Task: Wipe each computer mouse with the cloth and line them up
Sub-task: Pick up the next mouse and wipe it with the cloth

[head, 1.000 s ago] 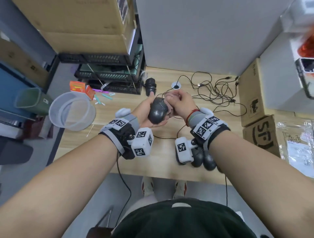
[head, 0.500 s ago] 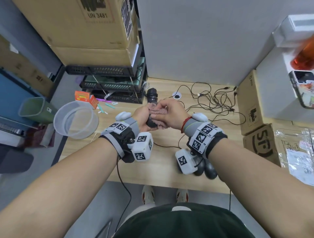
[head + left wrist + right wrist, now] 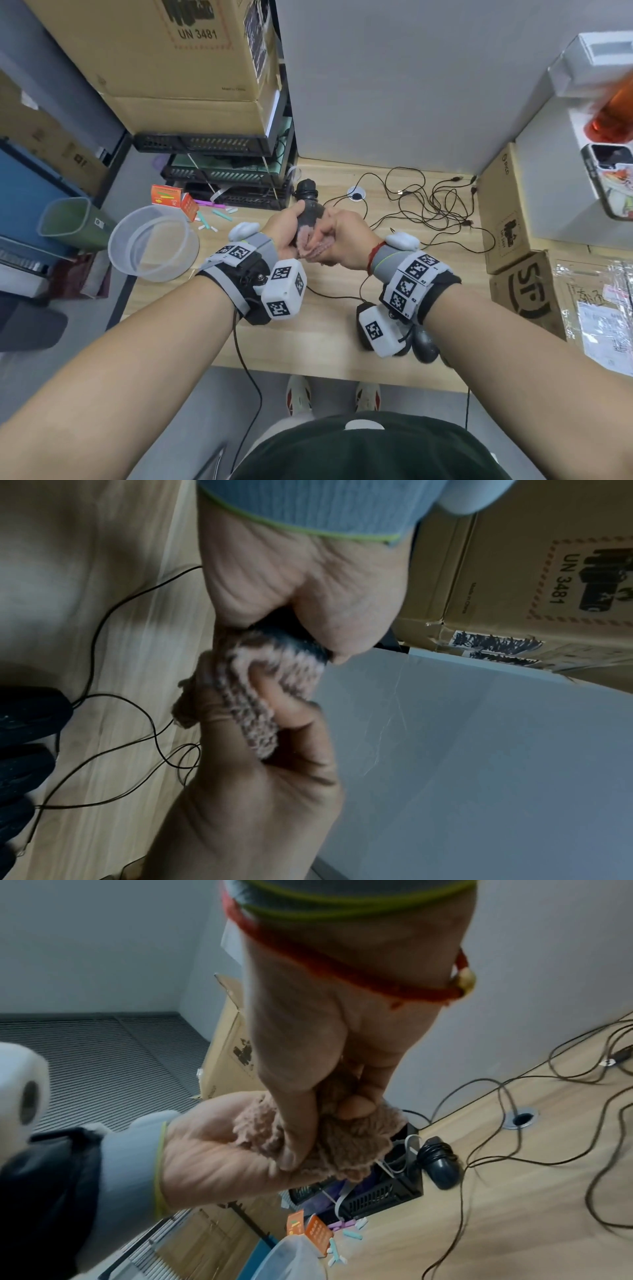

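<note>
**Mouse held and wiped above the desk**

The left hand [image 3: 284,229] was seen curled round a black mouse [image 3: 308,219], which was gripped between thumb and fingers and held above the middle of the desk [image 3: 329,329], clear of its surface. The right hand [image 3: 346,240] was closed on a pinkish-brown cloth [image 3: 313,245]; the bunched cloth was pinched by thumb and fingers and pressed against the near end of the mouse. Most of the mouse was hidden by palm and cloth in the wrist views.

Further black mice [image 3: 424,342] were noted side by side at the near edge of the desk, partly covered by the right wrist; their number could not be told. One more mouse [image 3: 306,192], its cable wound round it, was recorded at the far left edge. Loose cables [image 3: 431,205] were spread toward the far right corner.
</note>
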Demonstrator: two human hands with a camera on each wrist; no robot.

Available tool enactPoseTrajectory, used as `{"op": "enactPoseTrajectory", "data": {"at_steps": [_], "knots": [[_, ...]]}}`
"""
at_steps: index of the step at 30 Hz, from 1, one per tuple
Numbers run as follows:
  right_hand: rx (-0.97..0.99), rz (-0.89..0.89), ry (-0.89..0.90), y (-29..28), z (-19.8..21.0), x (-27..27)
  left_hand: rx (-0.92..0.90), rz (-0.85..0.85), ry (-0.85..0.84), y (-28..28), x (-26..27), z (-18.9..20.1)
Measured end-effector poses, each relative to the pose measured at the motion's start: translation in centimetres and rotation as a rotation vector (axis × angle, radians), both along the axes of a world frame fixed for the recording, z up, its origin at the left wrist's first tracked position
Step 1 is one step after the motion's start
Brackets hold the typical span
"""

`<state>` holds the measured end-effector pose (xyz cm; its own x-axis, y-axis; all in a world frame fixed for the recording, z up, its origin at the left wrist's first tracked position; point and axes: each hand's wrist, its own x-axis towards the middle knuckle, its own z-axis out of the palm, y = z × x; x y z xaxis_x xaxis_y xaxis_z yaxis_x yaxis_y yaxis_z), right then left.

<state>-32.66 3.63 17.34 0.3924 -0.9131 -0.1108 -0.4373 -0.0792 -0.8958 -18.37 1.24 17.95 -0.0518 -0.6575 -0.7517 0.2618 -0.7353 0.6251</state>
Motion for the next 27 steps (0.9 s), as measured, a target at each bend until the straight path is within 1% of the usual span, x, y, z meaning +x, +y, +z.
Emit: {"op": "enactPoseTrajectory", "data": {"at_steps": [2,5,7,8,9,10,11,12,13,14,15,17,19,21,22,24,25,27], "knots": [[0.009,-0.079,-0.010,-0.3,0.1,-0.7,-0.002,-0.010,0.005,-0.4,0.2,-0.2],[-0.009,-0.280,-0.064,-1.1,-0.3,-1.4,0.001,-0.033,-0.022,-0.6,0.1,0.2],[0.045,-0.355,-0.139,-1.4,-0.5,-1.3,0.003,-0.026,0.008,-0.7,0.0,0.3],[0.079,-0.359,-0.182,-1.3,-0.5,-1.1,0.000,-0.029,0.020,-0.7,0.1,0.4],[0.101,-0.326,-0.223,-1.1,-0.5,-0.8,-0.002,-0.031,0.029,-0.7,0.0,0.4],[0.089,-0.268,-0.226,-0.8,-0.5,-0.4,-0.003,-0.029,0.039,-0.7,0.0,0.4],[0.073,-0.197,-0.201,-0.5,-0.4,0.1,-0.003,-0.022,0.052,-0.8,0.0,0.3],[0.031,-0.127,-0.118,-0.2,-0.2,0.5,-0.002,-0.016,0.075,-1.0,0.0,0.3],[-0.013,-0.074,-0.036,0.0,-0.2,0.9,-0.004,-0.012,0.088,-0.9,0.0,0.5],[-0.019,-0.050,-0.007,0.0,0.0,0.9,-0.006,-0.009,0.096,-0.9,0.0,0.6],[-0.001,-0.054,-0.020,-0.2,0.0,0.7,-0.009,-0.014,0.102,-1.0,0.1,0.7],[0.034,-0.117,-0.077,-0.9,0.1,-0.3,-0.027,-0.036,0.085,-1.0,0.2,0.6],[0.090,-0.252,-0.175,-1.6,0.1,-1.0,-0.028,-0.106,0.040,-0.5,0.2,0.4],[0.085,-0.406,-0.201,-2.6,-0.1,-1.4,-0.011,-0.161,0.050,0.1,-0.3,0.4],[0.078,-0.443,-0.198,-2.9,-0.4,-1.5,-0.014,-0.168,0.058,0.3,-0.5,0.3],[0.048,-0.439,-0.174,-2.7,-0.3,-1.4,-0.034,-0.161,0.069,0.2,-0.7,0.2],[0.041,-0.400,-0.167,-2.3,0.0,-1.1,-0.044,-0.156,0.071,0.1,-0.7,0.2],[0.046,-0.263,-0.183,-1.4,0.6,-0.3,-0.064,-0.146,0.069,-0.3,-0.3,0.2]]}}
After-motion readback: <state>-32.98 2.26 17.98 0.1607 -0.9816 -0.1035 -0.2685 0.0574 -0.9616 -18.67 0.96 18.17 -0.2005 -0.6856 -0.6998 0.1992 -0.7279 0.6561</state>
